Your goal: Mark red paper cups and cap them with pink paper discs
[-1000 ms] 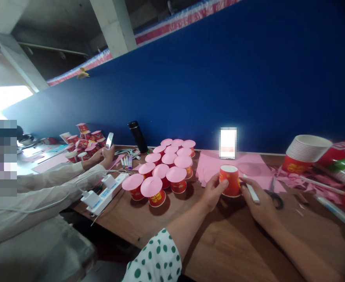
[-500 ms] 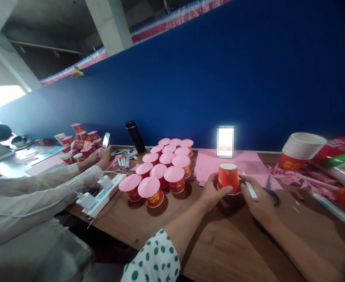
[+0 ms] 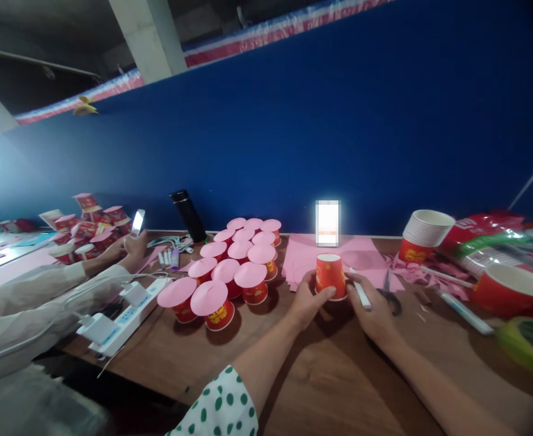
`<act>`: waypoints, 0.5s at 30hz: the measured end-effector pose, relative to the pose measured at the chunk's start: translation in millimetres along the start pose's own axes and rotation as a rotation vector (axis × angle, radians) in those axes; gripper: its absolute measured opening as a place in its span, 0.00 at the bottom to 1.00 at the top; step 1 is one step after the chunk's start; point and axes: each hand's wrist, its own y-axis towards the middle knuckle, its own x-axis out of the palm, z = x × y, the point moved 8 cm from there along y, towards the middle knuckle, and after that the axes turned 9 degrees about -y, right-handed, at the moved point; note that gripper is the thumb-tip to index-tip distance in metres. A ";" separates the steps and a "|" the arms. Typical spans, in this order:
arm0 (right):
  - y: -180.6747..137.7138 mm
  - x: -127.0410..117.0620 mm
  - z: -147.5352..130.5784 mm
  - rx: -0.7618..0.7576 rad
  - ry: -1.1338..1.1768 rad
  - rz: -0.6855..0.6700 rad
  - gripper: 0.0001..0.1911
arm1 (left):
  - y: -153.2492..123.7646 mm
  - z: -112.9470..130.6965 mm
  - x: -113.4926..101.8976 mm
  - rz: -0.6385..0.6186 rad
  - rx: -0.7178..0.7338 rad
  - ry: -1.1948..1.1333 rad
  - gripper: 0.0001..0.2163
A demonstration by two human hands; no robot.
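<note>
Left hand (image 3: 310,304) clasps an inverted red paper cup (image 3: 332,278); right hand (image 3: 374,316) pinches a white stick (image 3: 361,295).
The tapered cup is between them over the wood-grain bench (image 3: 325,375), its print too small to read; leftward, pink paper discs (image 3: 209,298) top red cups (image 3: 219,318).

No legible text; blurred yellow markings (image 3: 219,317) on the red cups (image 3: 228,311).

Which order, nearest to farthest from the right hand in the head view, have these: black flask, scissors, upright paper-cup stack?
From the right hand:
1. Scissors, just to its right.
2. Upright paper-cup stack, farther right.
3. Black flask, far left.
</note>
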 end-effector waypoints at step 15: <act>0.2 0.7 0.0 0.020 0.023 -0.023 0.18 | 0.7 1.1 0.6 -0.027 0.028 0.023 0.25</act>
